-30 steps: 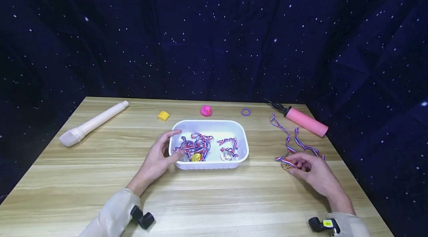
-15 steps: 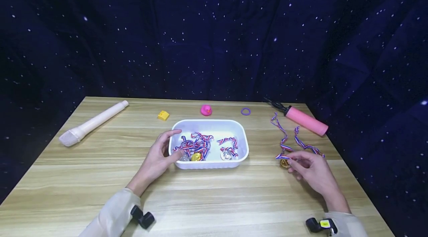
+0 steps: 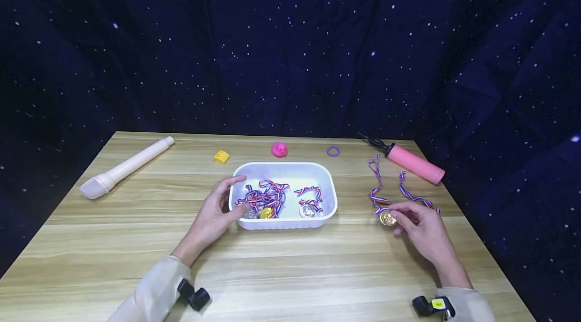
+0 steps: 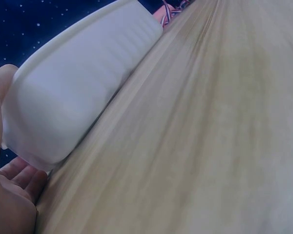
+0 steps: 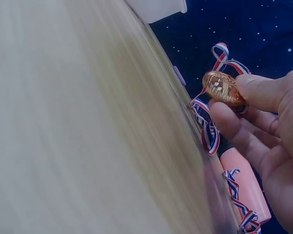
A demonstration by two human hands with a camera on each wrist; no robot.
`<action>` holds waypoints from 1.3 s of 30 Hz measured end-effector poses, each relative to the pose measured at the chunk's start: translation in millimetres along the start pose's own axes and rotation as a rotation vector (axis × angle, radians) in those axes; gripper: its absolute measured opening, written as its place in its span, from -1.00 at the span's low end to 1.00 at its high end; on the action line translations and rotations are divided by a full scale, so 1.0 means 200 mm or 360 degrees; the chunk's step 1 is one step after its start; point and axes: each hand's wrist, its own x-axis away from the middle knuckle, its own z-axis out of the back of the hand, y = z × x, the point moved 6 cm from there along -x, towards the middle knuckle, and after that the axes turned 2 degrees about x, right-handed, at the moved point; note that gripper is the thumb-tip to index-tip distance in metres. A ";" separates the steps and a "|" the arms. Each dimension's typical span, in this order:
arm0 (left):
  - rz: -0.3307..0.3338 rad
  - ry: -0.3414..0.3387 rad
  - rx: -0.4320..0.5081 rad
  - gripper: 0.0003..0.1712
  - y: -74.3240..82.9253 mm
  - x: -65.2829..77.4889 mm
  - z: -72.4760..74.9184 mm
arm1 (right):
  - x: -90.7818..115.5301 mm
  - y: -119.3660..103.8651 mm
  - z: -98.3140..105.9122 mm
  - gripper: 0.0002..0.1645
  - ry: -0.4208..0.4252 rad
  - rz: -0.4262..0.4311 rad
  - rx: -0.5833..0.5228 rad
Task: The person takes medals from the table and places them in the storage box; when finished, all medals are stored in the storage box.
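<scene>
My right hand (image 3: 424,233) pinches a gold-coloured medal (image 3: 388,218) between thumb and fingers at the right of the table. Its red, white and blue ribbon trails away toward the back; the right wrist view shows the medal (image 5: 222,87) held by its edge. At the middle, my left hand (image 3: 215,216) grips the left end of a white plastic tub (image 3: 286,224), thumb over the front rim. Inside lie a silver medal (image 3: 307,210), a gold medal (image 3: 267,213) and tangled striped ribbons (image 3: 272,193). Another silver medal is partly covered by my left thumb.
A second striped ribbon (image 3: 415,200) runs behind my right hand. Beyond it lies a pink hand pump (image 3: 416,163). Along the back are a purple ring (image 3: 333,155), a pink rubber duck (image 3: 279,150) and a yellow toy brick (image 3: 222,156). A pale microphone (image 3: 129,166) lies at left.
My right hand has shifted slightly left and turned the medal so its face shows more. The trailing ribbon has moved with it. My left hand and the tub have stayed put.
</scene>
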 end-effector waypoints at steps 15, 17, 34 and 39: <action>-0.0057 0.0010 0.0015 -0.22 0.01 0.00 0.00 | -0.04 -0.06 -0.02 -0.77 0.0026 0.0034 -0.0162; -0.0054 0.0011 0.0013 -0.22 0.01 0.00 0.00 | -0.05 -0.08 -0.02 -0.78 0.0044 0.0054 -0.0116; -0.0028 0.0006 -0.0009 -0.21 0.00 0.00 0.00 | -0.33 -0.44 0.16 -0.80 0.0227 0.0240 -0.0118; -0.0032 0.0012 -0.0010 -0.22 0.00 0.00 0.00 | -0.44 -0.61 0.26 -0.79 0.0363 0.0288 -0.0119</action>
